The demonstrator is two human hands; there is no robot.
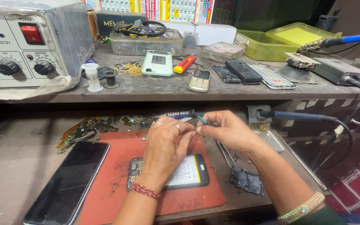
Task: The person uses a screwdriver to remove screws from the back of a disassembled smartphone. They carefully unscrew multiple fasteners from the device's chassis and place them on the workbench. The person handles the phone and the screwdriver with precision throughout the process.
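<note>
Both hands pinch the small blue-tipped syringe tube (188, 116), left hand (165, 148) on the barrel, right hand (226, 130) on the tip, above the opened phone (186, 171) on the red mat (113, 183); keep wrists low, squeeze gently.

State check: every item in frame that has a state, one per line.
Left hand: pinching the syringe tip.
Right hand: pinching the same tip.
Paste syringe: held level over the mat.
Opened smartphone: back cover off, battery exposed, flat on the red mat.
Black smartphone: screen dark.
Rework station power switch: lit red.
Keypad phone: screen dark.
</note>
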